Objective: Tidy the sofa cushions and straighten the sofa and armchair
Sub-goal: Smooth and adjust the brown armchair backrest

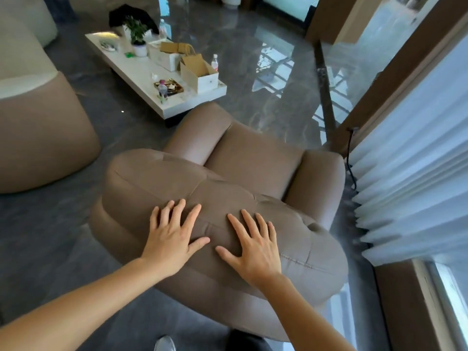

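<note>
A brown leather armchair (pixel 243 158) stands below me, seen from behind its padded backrest. My left hand (pixel 172 236) lies flat on top of the backrest, fingers spread. My right hand (pixel 255 247) lies flat beside it on the same cushion, fingers spread too. Neither hand grips anything. The seat and both armrests show beyond the backrest. Part of a sofa (pixel 38 122), cream above and brown below, curves in at the left.
A white coffee table (pixel 141 72) ahead of the armchair carries boxes, a potted plant (pixel 138 36), bottles and a snack tray. White pleated curtains (pixel 410 173) hang close on the right, with a black cable beside the armrest. Glossy grey floor surrounds the chair.
</note>
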`<state>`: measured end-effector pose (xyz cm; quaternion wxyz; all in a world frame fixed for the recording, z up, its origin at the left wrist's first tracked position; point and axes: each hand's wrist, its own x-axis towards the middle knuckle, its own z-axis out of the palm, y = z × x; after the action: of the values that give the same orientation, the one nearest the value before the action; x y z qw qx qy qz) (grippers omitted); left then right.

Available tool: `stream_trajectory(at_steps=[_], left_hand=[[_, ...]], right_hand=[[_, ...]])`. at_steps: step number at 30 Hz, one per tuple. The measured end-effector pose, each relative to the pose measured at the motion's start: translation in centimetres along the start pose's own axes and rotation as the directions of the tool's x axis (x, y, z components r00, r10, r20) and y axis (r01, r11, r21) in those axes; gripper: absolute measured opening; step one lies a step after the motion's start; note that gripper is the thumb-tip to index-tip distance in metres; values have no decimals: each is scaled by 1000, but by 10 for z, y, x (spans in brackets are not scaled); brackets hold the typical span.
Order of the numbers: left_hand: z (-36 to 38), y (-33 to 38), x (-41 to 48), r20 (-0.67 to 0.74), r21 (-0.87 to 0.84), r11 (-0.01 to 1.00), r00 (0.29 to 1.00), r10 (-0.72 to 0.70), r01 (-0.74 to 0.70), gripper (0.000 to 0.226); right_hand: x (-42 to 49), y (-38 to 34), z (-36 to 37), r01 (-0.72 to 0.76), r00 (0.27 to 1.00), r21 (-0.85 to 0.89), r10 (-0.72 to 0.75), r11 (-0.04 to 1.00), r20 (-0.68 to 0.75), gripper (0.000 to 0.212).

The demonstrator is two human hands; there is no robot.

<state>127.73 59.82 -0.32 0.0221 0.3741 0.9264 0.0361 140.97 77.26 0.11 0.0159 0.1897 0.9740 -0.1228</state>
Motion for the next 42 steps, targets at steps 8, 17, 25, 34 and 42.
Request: stream_trajectory(at_steps=[8, 17, 25, 34, 42], left_hand=[[5, 123, -25, 3, 10, 987, 987, -161, 161, 80], [-2, 259, -2, -1, 15, 964, 964, -267, 267, 81], [2, 330, 27, -98, -37, 988, 984, -150, 147, 81], [9, 393, 54, -39, 13, 949, 948, -315, 315, 77], [12, 464, 93, -94, 39, 897, 895, -436, 441, 74]], right_hand=[[-33, 113, -17, 188, 982, 28, -187, 982, -27, 77], [-19, 247, -66, 256, 965, 123, -260, 959, 22, 59], [-19, 313, -89, 24, 999, -12, -23, 1000, 46, 76], [16, 410, -104, 147, 989, -21, -146, 989, 14, 70], [50, 481, -120, 286, 956, -20, -287, 958, -65, 65]])
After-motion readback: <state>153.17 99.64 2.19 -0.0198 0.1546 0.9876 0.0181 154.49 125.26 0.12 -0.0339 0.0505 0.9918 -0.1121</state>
